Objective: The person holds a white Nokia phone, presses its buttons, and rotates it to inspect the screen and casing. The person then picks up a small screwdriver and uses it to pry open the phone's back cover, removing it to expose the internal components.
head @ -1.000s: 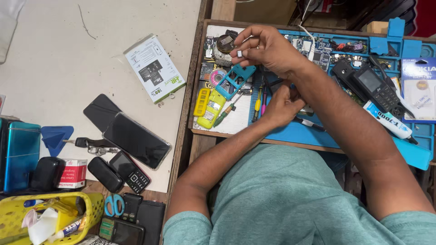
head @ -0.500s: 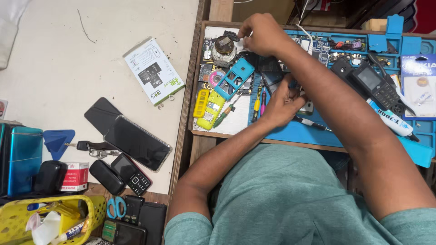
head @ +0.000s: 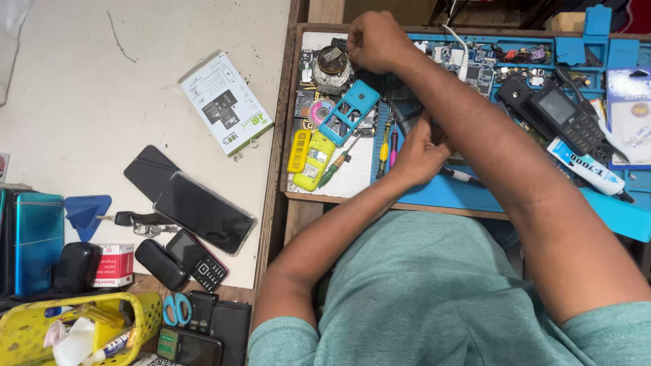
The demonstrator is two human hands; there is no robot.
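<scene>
My right hand reaches to the far left corner of the wooden tray, its fingers curled beside a round metal spool; what they hold is hidden. My left hand rests on the blue work mat, fingers closed on a small dark phone part under my right forearm. A light blue phone frame lies between the hands. A yellow phone housing and small screwdrivers lie just left of my left hand.
A black keypad phone, a glue tube and circuit boards crowd the mat's right. On the table to the left lie a white package, dark smartphones, keys, scissors and a yellow basket.
My right hand has moved from the tray's middle to its far left corner, uncovering the light blue frame. My left hand has stayed on the mat.
</scene>
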